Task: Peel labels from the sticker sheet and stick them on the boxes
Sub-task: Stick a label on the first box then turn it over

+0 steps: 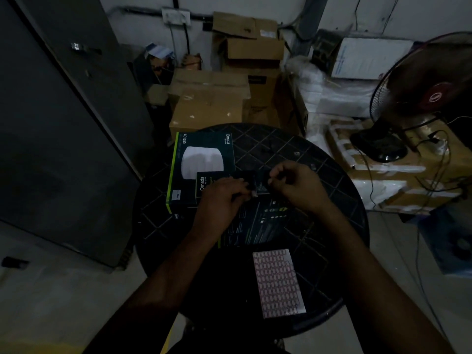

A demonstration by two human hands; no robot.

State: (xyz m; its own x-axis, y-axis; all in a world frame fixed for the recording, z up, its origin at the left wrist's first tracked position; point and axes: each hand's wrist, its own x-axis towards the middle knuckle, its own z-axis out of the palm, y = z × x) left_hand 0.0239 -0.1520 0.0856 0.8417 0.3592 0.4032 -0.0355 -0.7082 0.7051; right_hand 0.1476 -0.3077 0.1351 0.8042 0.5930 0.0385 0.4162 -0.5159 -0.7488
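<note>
Sticker sheet point(279, 282) lies flat on the near edge of the round black table point(339, 180), just this side of the hands, likely parked there so both hands are free and the next label is an easy reach. Past it, 1 dark box point(258, 226) lies flat under the wrists, printed side up. Left hand point(222, 200) has fingers curled together, pinching what looks like 1 small white label point(254, 193) at the fingertips, right over that box's far edge. Right hand point(297, 183) is also curled, thumb and forefinger nipped on the dark edge of a box there; light too dim to say if it touches the label, probably steadying the box so the label goes on straight. Judging by this, the label is being positioned or pressed down, not yet smoothed. Just left and beyond, a second box point(201, 169) with a white device pictured on it sits flat, and it already carries 1 small white tag near its near-left corner. Farther back, off the table: stacked cardboard cartons point(209, 103), white wrapped bundles, a fan point(419, 98) at right, grey cabinet at left.
</note>
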